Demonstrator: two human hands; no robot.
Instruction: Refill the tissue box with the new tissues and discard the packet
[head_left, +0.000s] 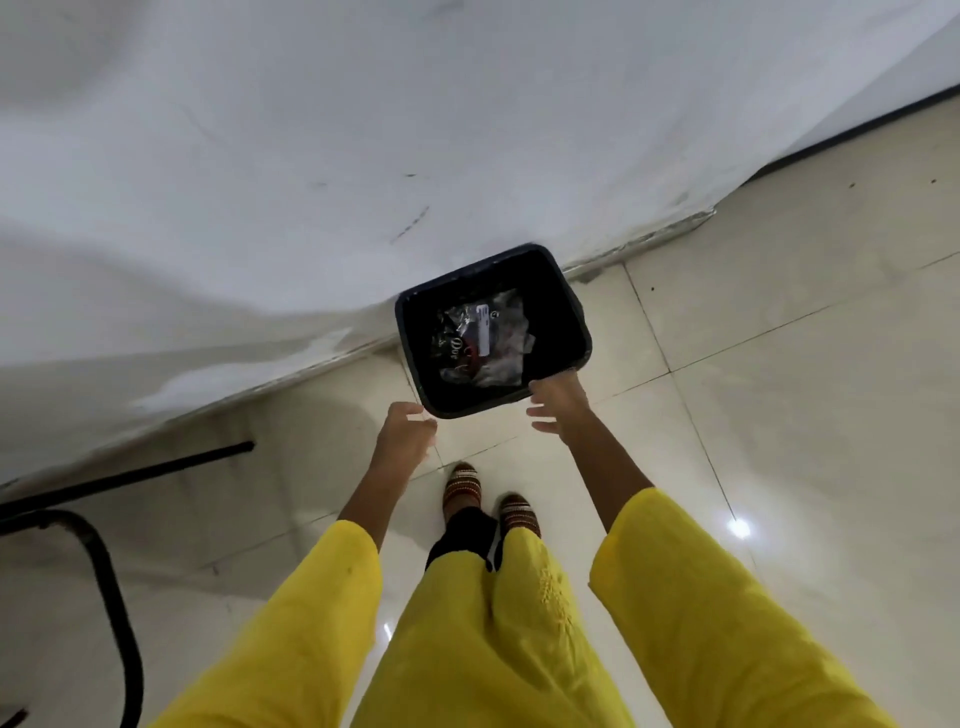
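Both hands are empty, the right hand (558, 402) spread open at the near rim of the black bin (584, 338) and the left hand (405, 431) loosely curled just beside its near corner, while the clear packet (480, 338) lies crumpled inside, ahead of them.

One bin (581, 340) at centre, one packet (480, 340) inside. Two hands (404, 431) (558, 405) below. Two shoes (460, 488) (519, 514) lower centre.

Soft even light, floor (779, 415) glare spot, wide-angle bending
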